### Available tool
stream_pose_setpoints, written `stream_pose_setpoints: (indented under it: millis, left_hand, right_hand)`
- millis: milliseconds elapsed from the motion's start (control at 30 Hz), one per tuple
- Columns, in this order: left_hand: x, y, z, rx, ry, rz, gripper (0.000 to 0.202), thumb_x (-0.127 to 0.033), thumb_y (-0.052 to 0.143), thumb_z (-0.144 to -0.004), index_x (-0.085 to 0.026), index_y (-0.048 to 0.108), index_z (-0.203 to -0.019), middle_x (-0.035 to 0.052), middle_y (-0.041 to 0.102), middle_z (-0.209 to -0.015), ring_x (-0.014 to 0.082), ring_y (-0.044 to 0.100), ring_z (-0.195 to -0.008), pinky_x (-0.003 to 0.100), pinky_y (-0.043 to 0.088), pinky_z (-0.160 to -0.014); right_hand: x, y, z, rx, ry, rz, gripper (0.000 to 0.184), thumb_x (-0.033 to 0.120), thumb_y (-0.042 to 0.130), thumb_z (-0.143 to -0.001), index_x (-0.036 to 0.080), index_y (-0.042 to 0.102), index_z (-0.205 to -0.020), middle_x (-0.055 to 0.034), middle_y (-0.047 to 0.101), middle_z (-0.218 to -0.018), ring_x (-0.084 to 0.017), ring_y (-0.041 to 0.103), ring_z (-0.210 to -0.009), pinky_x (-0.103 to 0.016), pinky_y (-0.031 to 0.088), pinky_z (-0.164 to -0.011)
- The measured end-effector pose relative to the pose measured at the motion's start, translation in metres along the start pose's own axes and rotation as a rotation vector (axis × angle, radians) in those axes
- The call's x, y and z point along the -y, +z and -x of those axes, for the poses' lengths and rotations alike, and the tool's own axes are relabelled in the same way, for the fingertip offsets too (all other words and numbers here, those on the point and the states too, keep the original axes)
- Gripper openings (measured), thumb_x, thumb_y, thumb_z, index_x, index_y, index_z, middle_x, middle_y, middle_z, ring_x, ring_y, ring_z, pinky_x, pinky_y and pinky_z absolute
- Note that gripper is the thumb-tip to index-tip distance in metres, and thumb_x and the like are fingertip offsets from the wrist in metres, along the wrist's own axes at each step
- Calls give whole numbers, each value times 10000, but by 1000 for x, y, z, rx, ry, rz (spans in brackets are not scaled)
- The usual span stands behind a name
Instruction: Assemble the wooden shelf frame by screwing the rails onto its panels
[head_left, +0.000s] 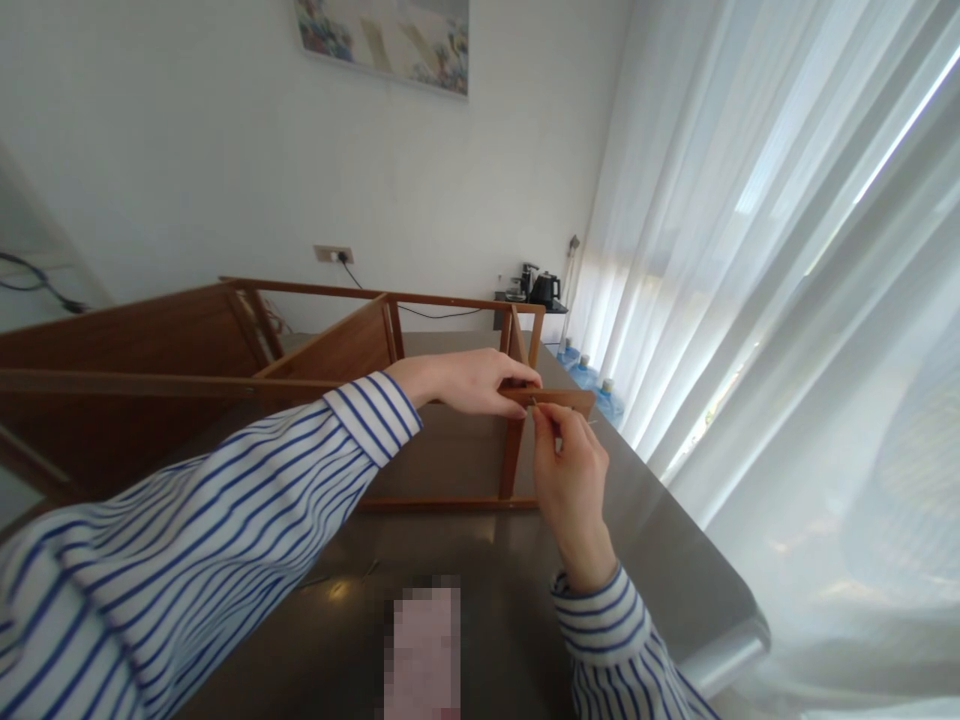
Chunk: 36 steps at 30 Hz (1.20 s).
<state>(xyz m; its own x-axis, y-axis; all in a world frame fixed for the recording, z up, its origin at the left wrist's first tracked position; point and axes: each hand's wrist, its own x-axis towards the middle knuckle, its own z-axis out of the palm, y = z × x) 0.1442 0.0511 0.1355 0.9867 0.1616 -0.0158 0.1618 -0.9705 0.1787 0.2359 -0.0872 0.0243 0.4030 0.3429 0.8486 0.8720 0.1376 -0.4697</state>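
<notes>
A brown wooden shelf frame (pixel 457 300) lies on its side across the dark table. Near its right end, my left hand (pixel 476 380) is closed around a wooden rail (pixel 562 398), thumb on the near face and fingers over the top. Just to the right, my right hand (pixel 568 460) pinches a small thin metal piece (pixel 534 402) against the near face of that rail. Its exact kind is mostly hidden by the fingertips. A thin end seems to stick out right of the knuckles.
Small thin metal items lie on the dark table (pixel 660 530) near my left sleeve. A pixelated patch (pixel 424 650) covers something in front. Blue water bottles (pixel 583 372) stand along the white curtain (pixel 675 250). A black kettle (pixel 545 290) is on a far stand.
</notes>
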Motion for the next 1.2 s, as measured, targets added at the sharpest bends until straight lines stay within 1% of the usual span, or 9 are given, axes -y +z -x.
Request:
stream_pose_setpoints:
  millis: [100,200,267,400,533,733,1033,1200]
  left_hand:
    - [4,2,-2,-7,22,45,467,-466,576,-805,-257,548,-1222,6,641,-1067,146,577,-886,226,378,-724]
    - [6,2,-4,-22,21,27,476,-475,586,-785,-242,555,-1199,5,638,-1021,144,568,-852,229,369,-697]
    - [6,2,-4,-27,25,15,460,-467,585,-780,-239,566,-1179,0,637,-990,141,563,-823,231,360,-678]
    - [5,0,-3,-1,37,18,411,-480,557,-792,-242,600,-1124,-4,639,-938,140,555,-776,236,347,-649]
    - [4,-1,-2,-4,47,11,392,-472,567,-784,-226,617,-1085,-2,633,-897,138,548,-751,235,339,-630]
    - [7,0,-4,-20,32,27,429,-491,573,-778,-227,593,-1115,-1,626,-927,138,553,-781,227,349,-645]
    - [11,4,-6,-27,36,46,452,-478,584,-773,-234,571,-1154,8,629,-984,148,561,-830,229,370,-682]
    - [11,3,-6,-33,35,43,452,-487,585,-770,-237,578,-1146,4,632,-970,153,562,-823,237,374,-684]
  right_hand:
    - [1,-1,1,-3,25,5,186,244,479,-916,191,653,-953,-66,703,-893,-178,647,-816,-310,513,-762]
    - [2,-1,1,-3,45,6,187,252,483,-909,190,657,-933,-65,702,-878,-180,648,-800,-313,514,-750]
    - [2,-1,0,-10,53,-3,185,264,489,-905,191,658,-922,-63,700,-865,-182,650,-790,-312,515,-739]
    - [2,-4,-4,-25,60,-29,179,290,503,-900,203,658,-916,-55,697,-847,-180,649,-773,-303,513,-723]
    - [3,-7,-6,-14,54,-38,169,282,509,-899,200,654,-922,-52,694,-847,-176,646,-777,-302,507,-727]
    - [3,-5,-3,39,64,-23,171,272,503,-895,196,655,-918,-51,699,-846,-180,647,-773,-308,503,-725]
    - [-3,1,0,9,54,-10,158,243,521,-887,177,662,-917,-58,713,-865,-176,661,-790,-299,510,-738]
    - [-3,3,1,4,34,-1,161,228,517,-894,167,661,-933,-65,715,-888,-175,659,-822,-298,509,-764]
